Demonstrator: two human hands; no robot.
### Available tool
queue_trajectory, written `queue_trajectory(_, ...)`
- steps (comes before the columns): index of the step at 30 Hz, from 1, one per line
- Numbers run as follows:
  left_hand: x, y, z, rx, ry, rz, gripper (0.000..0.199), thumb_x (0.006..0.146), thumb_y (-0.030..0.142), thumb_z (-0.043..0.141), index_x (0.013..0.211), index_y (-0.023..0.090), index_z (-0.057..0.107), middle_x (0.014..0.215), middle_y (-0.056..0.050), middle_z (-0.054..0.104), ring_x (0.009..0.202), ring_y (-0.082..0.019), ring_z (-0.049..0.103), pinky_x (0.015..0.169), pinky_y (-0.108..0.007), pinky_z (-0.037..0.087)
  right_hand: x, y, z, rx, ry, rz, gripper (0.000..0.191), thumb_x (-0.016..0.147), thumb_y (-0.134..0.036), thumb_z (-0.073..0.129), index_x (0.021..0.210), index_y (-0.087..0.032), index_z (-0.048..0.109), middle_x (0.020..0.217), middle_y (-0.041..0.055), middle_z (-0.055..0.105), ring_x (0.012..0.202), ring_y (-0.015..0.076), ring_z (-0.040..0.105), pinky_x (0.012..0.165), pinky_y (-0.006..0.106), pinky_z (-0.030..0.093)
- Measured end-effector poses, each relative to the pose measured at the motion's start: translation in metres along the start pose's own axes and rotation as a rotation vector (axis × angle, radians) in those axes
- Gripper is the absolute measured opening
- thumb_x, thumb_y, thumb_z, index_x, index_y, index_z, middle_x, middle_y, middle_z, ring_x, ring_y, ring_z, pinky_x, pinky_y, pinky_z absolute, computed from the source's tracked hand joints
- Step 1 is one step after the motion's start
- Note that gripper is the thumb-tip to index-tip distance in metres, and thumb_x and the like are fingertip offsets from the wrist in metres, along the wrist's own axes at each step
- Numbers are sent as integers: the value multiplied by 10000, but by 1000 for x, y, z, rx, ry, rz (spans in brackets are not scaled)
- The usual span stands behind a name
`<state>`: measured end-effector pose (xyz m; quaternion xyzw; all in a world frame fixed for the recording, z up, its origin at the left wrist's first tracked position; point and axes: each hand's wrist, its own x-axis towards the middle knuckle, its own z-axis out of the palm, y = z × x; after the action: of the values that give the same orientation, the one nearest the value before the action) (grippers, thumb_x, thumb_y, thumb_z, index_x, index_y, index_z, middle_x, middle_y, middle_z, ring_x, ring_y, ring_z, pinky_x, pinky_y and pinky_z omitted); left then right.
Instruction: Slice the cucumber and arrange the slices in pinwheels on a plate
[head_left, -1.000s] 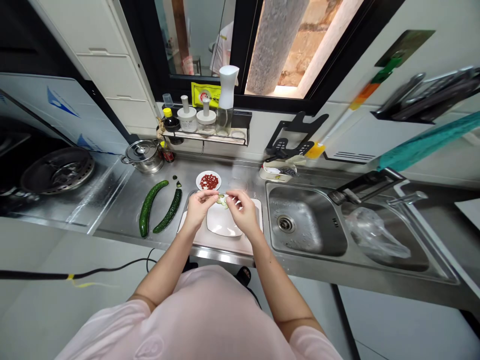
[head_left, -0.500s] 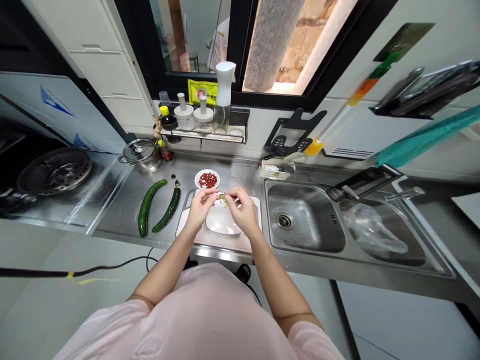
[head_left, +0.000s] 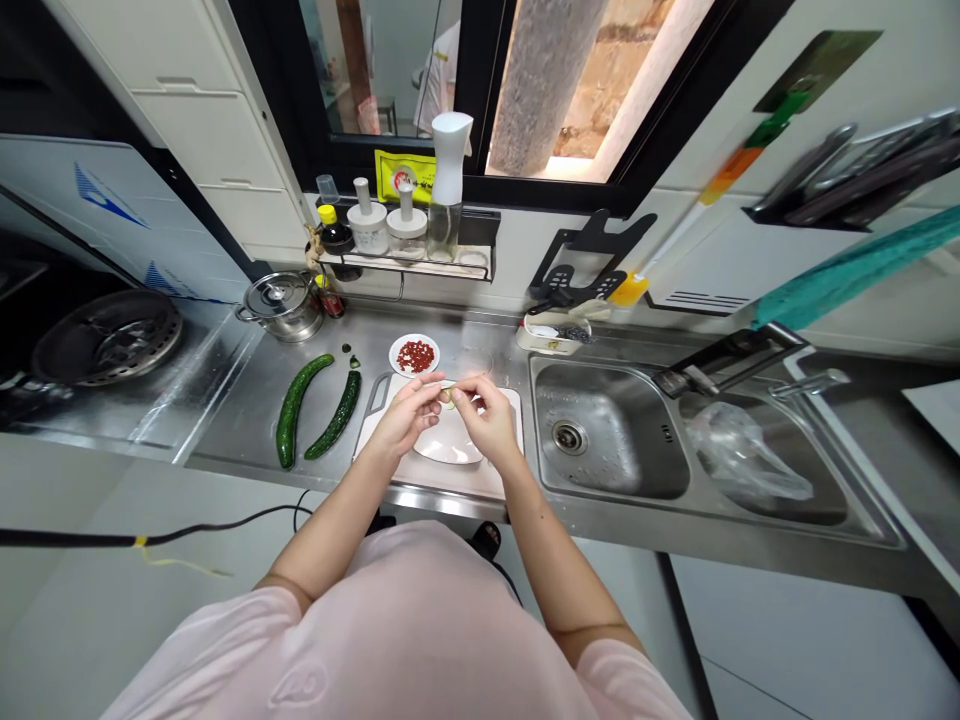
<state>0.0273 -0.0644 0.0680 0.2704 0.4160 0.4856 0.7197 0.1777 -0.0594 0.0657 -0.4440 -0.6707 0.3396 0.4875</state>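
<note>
Left hand (head_left: 405, 420) and right hand (head_left: 489, 420) are pinched together, fingertips meeting on what I read as a small cucumber slice (head_left: 448, 397); view's poor there. It's held above a white plate (head_left: 444, 450) on a pale pink cutting board (head_left: 450, 478). Two cucumbers (head_left: 294, 412) lie just left of the board, a dish of chopped red chili (head_left: 414, 355) just beyond it.

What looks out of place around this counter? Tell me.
Two small dark-green bits, probably cucumber, lie loose on the steel counter beyond the right cucumber, off the cutting board. A crumpled plastic bag also sits in the sink's right basin.
</note>
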Motion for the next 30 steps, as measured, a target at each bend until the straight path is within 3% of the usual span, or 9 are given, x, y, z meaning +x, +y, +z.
queue_trajectory(7, -1, 5, 6, 208, 105, 272, 462, 652, 306, 735, 1076, 195, 588, 758, 4, 617, 611, -61, 521, 541, -168, 378, -2, -2, -2, -9, 9, 3, 178, 867, -350, 531, 840, -206, 632, 815, 24, 620, 742, 140, 551, 614, 250, 425)
queue_trajectory(12, -5, 6, 12, 268, 124, 405, 412, 668, 287, 729, 1050, 196, 604, 724, 19, 604, 672, -81, 557, 644, -200, 424, -2, -4, -2, -9, -15, -21, 162, 862, -347, 543, 832, -207, 618, 806, 15, 607, 719, 131, 540, 614, 248, 423)
queue_trajectory(21, -9, 6, 17, 322, 125, 471, 418, 694, 293, 719, 1078, 202, 585, 761, 6, 614, 702, -96, 582, 695, -219, 446, 1, -7, -5, -36, -63, -53, 181, 871, -339, 525, 777, -204, 600, 757, 10, 586, 704, 127, 528, 610, 242, 419)
queue_trajectory(30, -6, 0, 16, 339, 119, 510, 395, 724, 273, 695, 1091, 185, 576, 797, -4, 608, 732, -90, 575, 705, -202, 439, 2, -3, 0, 78, -41, 67, 160, 815, -306, 552, 709, -188, 568, 691, -7, 587, 640, 114, 530, 580, 226, 414)
